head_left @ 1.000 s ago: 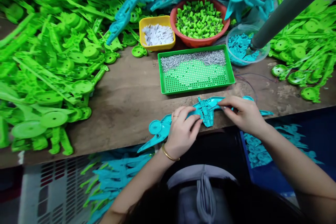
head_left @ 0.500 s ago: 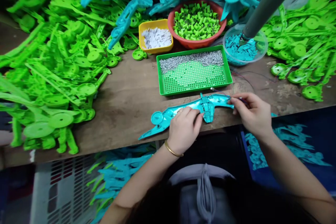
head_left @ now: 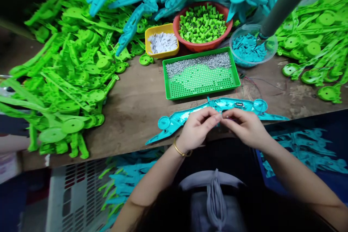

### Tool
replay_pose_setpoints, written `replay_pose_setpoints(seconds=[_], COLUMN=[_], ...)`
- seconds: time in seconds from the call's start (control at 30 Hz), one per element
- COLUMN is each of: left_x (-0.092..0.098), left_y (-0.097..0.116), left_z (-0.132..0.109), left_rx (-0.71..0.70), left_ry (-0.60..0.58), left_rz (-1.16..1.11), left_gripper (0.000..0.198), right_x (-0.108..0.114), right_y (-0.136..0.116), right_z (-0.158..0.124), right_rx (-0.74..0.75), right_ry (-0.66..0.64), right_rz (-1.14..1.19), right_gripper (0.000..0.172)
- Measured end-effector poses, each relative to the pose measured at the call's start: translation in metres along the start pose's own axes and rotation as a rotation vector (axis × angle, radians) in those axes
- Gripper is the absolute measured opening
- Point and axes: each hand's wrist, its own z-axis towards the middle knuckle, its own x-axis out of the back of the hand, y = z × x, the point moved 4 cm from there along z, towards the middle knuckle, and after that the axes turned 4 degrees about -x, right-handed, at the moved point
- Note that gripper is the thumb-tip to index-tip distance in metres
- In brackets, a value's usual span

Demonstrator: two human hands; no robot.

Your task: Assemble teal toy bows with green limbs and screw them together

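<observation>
A long turquoise plastic shell (head_left: 174,119), with a round disc near each end, lies hollow side up along the table's front edge. A small metallic part (head_left: 239,105) sits in its right arm. Over the shell's middle, my left hand (head_left: 200,125) is closed in a pinch; what it grips is too small to make out. My right hand (head_left: 243,125) meets it fingertip to fingertip, pinching a thin dark-reddish wire (head_left: 230,118). Both hands hide the shell's centre.
A green perforated tray (head_left: 202,93) of small metal screws stands behind the shell. Beyond are a yellow tub (head_left: 148,45) of white pieces, a red bowl (head_left: 199,46) of green cylinders and a clear bowl (head_left: 254,61) of turquoise pieces. Green parts (head_left: 70,105) pile up left.
My right hand has moved left from the shell's right arm to its middle, uncovering the metallic part and right disc. My left hand has shifted slightly right, fingertips meeting the right hand's.
</observation>
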Motion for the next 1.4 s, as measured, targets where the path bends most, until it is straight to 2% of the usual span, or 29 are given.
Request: replay_pose_setpoints(seconds=[0.07, 0.1, 0.2, 0.27, 0.37, 0.47, 0.57, 0.67, 0.8, 0.93, 1.13, 1.27, 1.4], left_x=[0.000, 0.001, 0.007, 0.006, 0.002, 0.001, 0.002, 0.010, 0.022, 0.032, 0.034, 0.031, 0.031], left_y=[0.003, 0.003, 0.002, 0.005, 0.008, 0.006, 0.005, 0.003, -0.005, -0.010, -0.011, -0.010, -0.008], left_z=[0.001, 0.002, 0.003, 0.003, 0.000, -0.003, -0.004, -0.007, -0.011, -0.016, -0.020, -0.021, -0.023], left_rx=[0.005, 0.018, 0.016, -0.069, -0.168, -0.157, -0.224, -0.305, -0.342, -0.377, -0.385, -0.385, -0.391], left_ry=[-0.067, -0.061, -0.016, -0.084, -0.244, -0.281, -0.209, -0.048, 0.079, 0.140, 0.192, 0.180, 0.188], left_rz=[0.097, 0.123, 0.167, 0.237, 0.500, 0.773, 0.732, 0.628, 0.684, 0.774, 0.810, 0.814, 0.798], left_gripper=[0.030, 0.026, 0.018, 0.013, 0.019, 0.022, 0.010, 0.029, 0.034, 0.018, 0.009, 0.009, 0.008], right_x=[-0.001, -0.002, -0.002, 0.003, 0.010, 0.010, 0.011, 0.018, 0.034, 0.042, 0.032, 0.025, 0.021], right_y=[-0.005, -0.005, -0.001, 0.002, 0.005, 0.004, 0.003, 0.003, 0.002, -0.002, -0.009, -0.016, -0.029], right_z=[0.000, 0.000, 0.003, 0.005, 0.008, 0.010, 0.010, 0.009, 0.005, -0.002, -0.007, -0.004, 0.001], right_rx=[0.108, 0.135, 0.122, 0.122, 0.161, 0.220, 0.267, 0.257, 0.210, 0.225, 0.243, 0.319, 0.425], right_ry=[0.039, 0.044, 0.057, 0.130, 0.220, 0.198, 0.153, 0.174, 0.253, 0.299, 0.324, 0.217, 0.100], right_rz=[-0.169, -0.214, -0.261, -0.282, -0.342, -0.436, -0.494, -0.508, -0.546, -0.667, -1.082, -1.308, -1.340], right_gripper=[0.012, 0.012, 0.014, 0.013, 0.011, 0.009, 0.008, 0.007, 0.009, 0.008, 0.017, 0.021, 0.026])
